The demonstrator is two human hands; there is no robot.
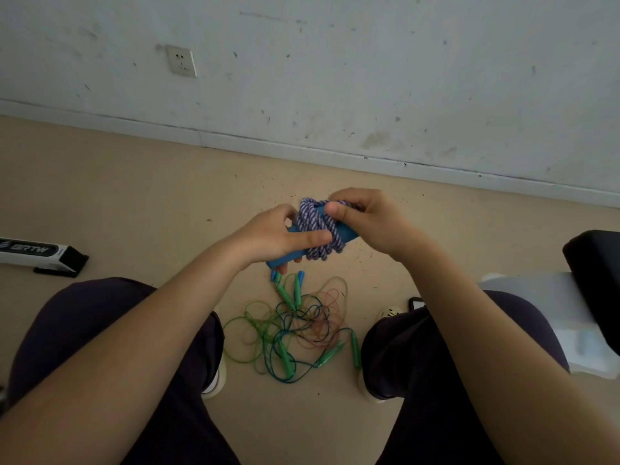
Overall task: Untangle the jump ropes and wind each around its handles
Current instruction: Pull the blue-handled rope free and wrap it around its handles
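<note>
My left hand point(275, 239) grips the blue handles point(345, 233) steady — my right hand point(362, 216) pinches the braided rope point(318, 226) to tuck its end.

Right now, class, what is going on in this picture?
A seated person holds a purple-and-white braided rope wound around blue handles. The left hand grips the handles and the right hand pinches the rope at the top. On the floor between the feet, thin green, blue and pink ropes lie tangled.
</note>
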